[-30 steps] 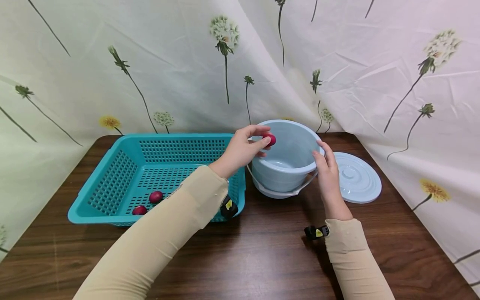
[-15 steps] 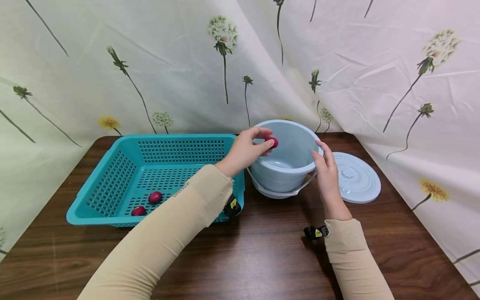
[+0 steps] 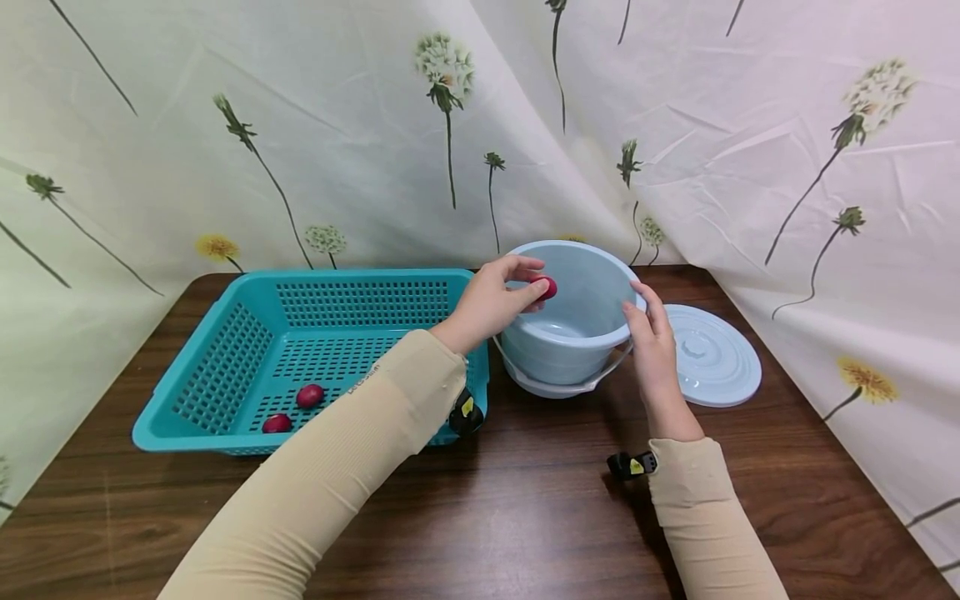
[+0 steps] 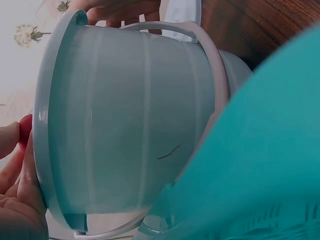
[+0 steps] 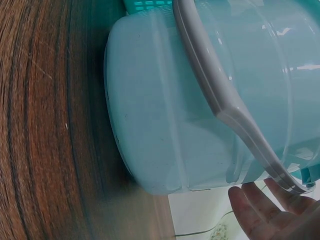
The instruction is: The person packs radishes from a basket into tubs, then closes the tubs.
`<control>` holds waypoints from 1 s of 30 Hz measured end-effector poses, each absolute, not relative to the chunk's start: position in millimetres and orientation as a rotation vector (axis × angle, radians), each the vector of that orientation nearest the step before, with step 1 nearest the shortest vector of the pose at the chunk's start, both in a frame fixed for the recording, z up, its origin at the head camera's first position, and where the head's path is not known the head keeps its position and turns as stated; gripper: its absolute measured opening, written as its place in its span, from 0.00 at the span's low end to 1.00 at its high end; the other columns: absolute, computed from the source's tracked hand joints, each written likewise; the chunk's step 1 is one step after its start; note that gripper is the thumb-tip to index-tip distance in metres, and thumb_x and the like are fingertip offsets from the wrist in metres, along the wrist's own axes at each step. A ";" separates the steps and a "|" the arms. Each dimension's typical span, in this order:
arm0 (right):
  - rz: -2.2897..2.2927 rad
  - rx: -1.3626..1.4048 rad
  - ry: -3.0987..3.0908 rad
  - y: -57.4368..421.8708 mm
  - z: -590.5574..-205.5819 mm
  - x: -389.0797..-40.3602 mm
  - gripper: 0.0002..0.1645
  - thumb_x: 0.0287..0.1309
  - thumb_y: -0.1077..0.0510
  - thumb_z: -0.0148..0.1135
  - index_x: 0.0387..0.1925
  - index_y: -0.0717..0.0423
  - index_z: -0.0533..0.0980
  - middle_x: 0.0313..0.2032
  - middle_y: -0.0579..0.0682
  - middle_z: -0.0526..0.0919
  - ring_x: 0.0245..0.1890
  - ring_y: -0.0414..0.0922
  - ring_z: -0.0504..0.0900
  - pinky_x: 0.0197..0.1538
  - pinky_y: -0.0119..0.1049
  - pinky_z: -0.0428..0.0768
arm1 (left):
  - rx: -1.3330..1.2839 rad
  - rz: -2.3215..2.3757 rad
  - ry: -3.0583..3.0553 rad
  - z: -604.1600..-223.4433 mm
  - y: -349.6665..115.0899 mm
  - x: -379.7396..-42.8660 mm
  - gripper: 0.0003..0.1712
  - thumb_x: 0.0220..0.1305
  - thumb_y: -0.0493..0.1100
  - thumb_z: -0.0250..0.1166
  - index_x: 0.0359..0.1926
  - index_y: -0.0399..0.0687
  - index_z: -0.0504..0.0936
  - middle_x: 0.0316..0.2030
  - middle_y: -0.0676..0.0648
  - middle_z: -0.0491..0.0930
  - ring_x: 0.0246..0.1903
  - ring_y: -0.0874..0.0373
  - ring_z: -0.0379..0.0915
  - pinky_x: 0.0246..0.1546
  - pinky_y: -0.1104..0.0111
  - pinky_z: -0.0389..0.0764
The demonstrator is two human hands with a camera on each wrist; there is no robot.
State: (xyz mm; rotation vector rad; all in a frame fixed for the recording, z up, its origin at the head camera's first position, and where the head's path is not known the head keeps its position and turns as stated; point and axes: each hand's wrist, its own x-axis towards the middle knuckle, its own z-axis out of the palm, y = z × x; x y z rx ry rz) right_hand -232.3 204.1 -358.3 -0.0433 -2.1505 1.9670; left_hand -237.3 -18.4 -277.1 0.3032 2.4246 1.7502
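Over the mouth of a light-blue bucket [image 3: 562,358], my left hand [image 3: 491,300] pinches a small round red thing [image 3: 550,288] between thumb and fingers. In the left wrist view that red thing [image 4: 25,131] shows right at the bucket's rim, beside my fingers. My right hand [image 3: 654,342] holds the rim on the bucket's right side, thumb at the edge. The right wrist view has its fingers [image 5: 255,210] along the bucket wall, near the grey handle [image 5: 227,107]. Two more round red things, one nearer the middle [image 3: 310,396] and one by the front wall [image 3: 277,423], lie in the teal basket [image 3: 142,429].
The teal basket stands left of the bucket, close beside it. A light-blue lid [image 3: 712,354] lies flat on the brown wooden table [image 3: 525,517] to the right. A white cloth with printed dandelions [image 3: 337,125] hangs behind and at the sides.
My left hand has moved slightly right and down over the bucket's mouth with the red thing, then stayed almost still. My right hand remains at the rim.
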 end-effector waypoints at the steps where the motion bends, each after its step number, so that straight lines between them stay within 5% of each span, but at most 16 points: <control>1: 1.968 -0.043 -2.151 204.1 -358.4 -232.3 0.30 0.72 0.47 0.47 0.73 0.43 0.62 0.75 0.46 0.59 0.68 0.43 0.63 0.68 0.45 0.66 | 0.298 1.753 2.422 -277.1 -18.4 -237.3 0.24 0.70 0.44 0.62 0.65 0.48 0.73 0.57 0.44 0.77 0.47 0.52 0.84 0.56 0.62 0.82; 30: 1.961 -0.036 -2.145 204.4 -359.5 -233.2 0.30 0.72 0.47 0.47 0.73 0.45 0.62 0.74 0.47 0.59 0.67 0.44 0.64 0.69 0.47 0.65 | 0.335 1.780 2.270 -267.3 -24.2 -233.0 0.25 0.71 0.48 0.62 0.66 0.50 0.71 0.59 0.45 0.75 0.53 0.48 0.81 0.56 0.60 0.81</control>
